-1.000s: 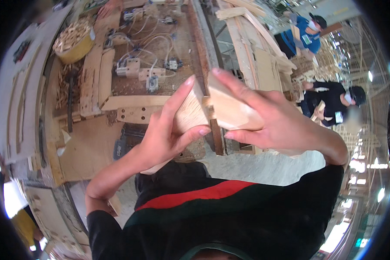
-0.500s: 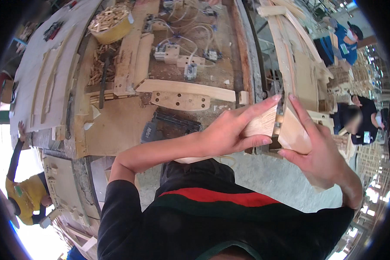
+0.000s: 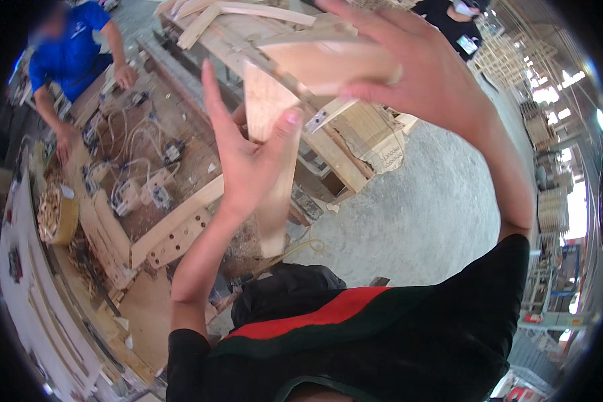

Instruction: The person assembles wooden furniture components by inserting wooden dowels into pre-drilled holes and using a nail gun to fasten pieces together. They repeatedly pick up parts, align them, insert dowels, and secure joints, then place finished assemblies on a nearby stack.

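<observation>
My left hand [image 3: 244, 157] grips a pale wooden piece [image 3: 268, 100] with an angled end, its thumb across the face and its index finger pointing up. The piece slants down below the hand. Higher up, my right hand [image 3: 419, 70] holds a second wooden piece [image 3: 321, 63] sideways, blurred by motion, with the thumb along its lower edge. The two ends come close together in front of me. Whether they touch or are joined, I cannot tell.
Clamps with hoses [image 3: 137, 187] sit on the workbench, beside a drilled wooden template [image 3: 174, 244]. A yellow tub [image 3: 65, 218] holds small wooden pegs. A person in blue [image 3: 74, 50] stands across the bench; another in black [image 3: 459, 33] is farther right. Timber lies on a neighbouring bench [image 3: 342, 161].
My view has swung to the right. Both hands have lifted their wooden pieces upward and turned them. The left piece now hangs lengthwise, the right one lies sideways.
</observation>
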`<act>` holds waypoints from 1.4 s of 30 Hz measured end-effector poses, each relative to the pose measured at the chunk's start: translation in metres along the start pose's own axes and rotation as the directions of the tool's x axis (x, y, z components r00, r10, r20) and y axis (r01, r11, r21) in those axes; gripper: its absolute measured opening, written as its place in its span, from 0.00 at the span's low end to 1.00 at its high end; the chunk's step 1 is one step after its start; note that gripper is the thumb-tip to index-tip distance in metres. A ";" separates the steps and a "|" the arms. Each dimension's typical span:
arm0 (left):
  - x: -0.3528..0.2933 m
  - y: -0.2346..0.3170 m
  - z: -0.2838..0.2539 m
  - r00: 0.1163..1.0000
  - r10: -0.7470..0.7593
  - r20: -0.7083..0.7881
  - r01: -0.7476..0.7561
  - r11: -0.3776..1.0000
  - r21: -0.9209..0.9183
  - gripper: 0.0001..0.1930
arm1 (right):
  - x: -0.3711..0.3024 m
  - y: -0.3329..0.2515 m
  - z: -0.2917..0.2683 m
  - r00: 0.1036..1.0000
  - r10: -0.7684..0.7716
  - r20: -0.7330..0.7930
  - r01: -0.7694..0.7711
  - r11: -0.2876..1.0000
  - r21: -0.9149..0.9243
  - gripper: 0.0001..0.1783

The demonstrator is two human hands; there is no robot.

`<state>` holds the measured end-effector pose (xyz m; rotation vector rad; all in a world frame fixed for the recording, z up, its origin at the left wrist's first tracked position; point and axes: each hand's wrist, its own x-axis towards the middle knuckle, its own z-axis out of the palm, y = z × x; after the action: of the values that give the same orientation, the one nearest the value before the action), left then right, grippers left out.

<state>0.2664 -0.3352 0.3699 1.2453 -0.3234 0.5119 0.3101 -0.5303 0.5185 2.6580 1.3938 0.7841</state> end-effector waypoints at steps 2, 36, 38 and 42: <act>0.005 -0.006 0.016 0.993 -0.020 -0.113 0.023 0.999 0.025 0.42 | -0.025 0.003 -0.004 0.986 0.081 -0.145 -0.094 0.992 -0.086 0.53; -0.060 -0.115 -0.037 0.964 -0.182 -0.194 0.265 0.574 0.775 0.49 | -0.237 0.107 0.204 0.768 -0.461 0.445 0.186 0.825 0.534 0.38; -0.057 -0.131 -0.025 0.836 -0.300 -0.460 0.533 0.645 0.548 0.57 | -0.235 0.113 0.225 0.715 -0.494 0.494 0.184 0.815 0.549 0.36; -0.081 -0.205 -0.039 0.849 -0.197 -0.490 0.525 0.423 0.739 0.61 | -0.226 0.127 0.258 0.585 -0.522 0.621 0.203 0.836 0.511 0.35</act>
<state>0.3056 -0.3606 0.1508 2.1090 0.6144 0.4890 0.4165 -0.7323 0.2329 2.2576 1.8221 -0.6573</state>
